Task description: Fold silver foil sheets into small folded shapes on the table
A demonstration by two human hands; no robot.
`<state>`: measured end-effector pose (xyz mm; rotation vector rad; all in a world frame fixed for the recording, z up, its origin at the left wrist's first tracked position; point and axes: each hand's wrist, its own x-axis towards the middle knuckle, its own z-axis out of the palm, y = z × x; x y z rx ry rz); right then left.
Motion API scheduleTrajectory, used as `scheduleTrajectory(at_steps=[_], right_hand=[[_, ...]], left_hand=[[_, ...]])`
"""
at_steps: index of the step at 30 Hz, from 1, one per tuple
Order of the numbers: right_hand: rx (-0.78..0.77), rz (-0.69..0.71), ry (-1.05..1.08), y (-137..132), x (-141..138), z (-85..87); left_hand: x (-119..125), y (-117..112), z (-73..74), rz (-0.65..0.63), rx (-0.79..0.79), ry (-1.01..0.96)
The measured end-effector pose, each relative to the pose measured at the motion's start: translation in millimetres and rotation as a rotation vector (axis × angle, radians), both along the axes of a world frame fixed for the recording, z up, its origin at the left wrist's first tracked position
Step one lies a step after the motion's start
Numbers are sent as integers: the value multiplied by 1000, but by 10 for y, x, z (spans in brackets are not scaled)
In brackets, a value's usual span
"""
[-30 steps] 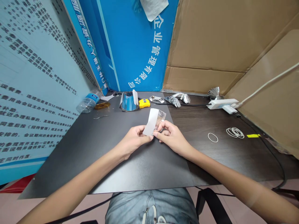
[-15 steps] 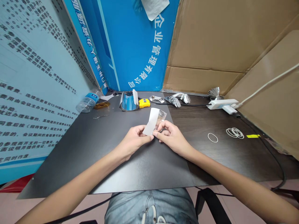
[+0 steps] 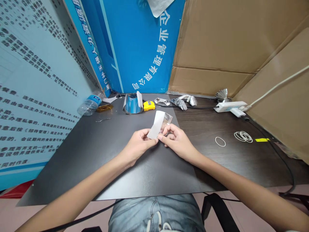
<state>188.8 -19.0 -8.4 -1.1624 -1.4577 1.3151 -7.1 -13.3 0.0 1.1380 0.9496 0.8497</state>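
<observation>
Both my hands meet above the middle of the dark table. My left hand pinches the lower edge of a small white strip of paper backing that stands up tilted. My right hand is closed beside it, fingers pinching a shiny clear or silvery film that lies against the strip's right side. The two hands nearly touch at the strip's bottom end.
Along the back stand a roll of reflective tape, a yellow tape measure, crumpled foil pieces, a foil fan and a white power strip. A water bottle lies at left. Rubber bands lie at right.
The hands and the strip stay almost in place; only the view shifts slightly.
</observation>
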Motion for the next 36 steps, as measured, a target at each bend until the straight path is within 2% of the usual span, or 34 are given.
scheduleTrajectory(at_steps=[10, 17, 26, 33, 36], right_hand=[[26, -17, -33, 10, -7, -8], [60, -36, -55, 9, -22, 10], [99, -45, -98, 20, -38, 17], [196, -189, -77, -17, -82, -59], [177, -190, -50, -20, -71, -81]], left_hand=[[-5, 1, -2, -12, 49, 10], [29, 14, 6, 41, 0, -22], [3, 33, -6, 20, 2, -50], [-17, 65, -6, 18, -57, -138], [-18, 66, 9, 22, -85, -194]])
